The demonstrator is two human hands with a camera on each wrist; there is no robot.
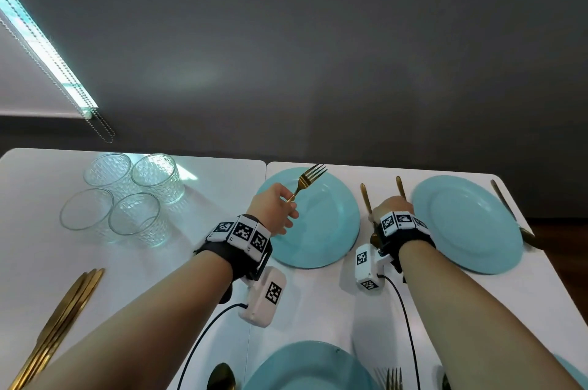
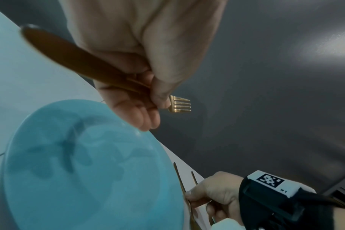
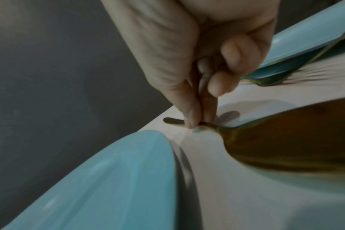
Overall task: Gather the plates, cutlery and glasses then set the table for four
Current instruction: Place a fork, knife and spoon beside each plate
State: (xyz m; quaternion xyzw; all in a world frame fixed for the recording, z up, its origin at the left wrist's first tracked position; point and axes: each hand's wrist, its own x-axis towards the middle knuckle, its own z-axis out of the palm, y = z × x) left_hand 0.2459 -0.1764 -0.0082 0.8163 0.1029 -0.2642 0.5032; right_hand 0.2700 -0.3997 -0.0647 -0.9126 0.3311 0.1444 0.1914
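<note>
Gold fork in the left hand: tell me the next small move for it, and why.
Probably lower the fork to the bare table just left of the far-left plate. The left hand grips it in the air above that plate's left rim, and no cutlery lies on that side, while the right hand pinches a piece between the two far plates.

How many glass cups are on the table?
4. All stand close together on the white table's far left: two at the back and two nearer. None looks hidden.
</note>
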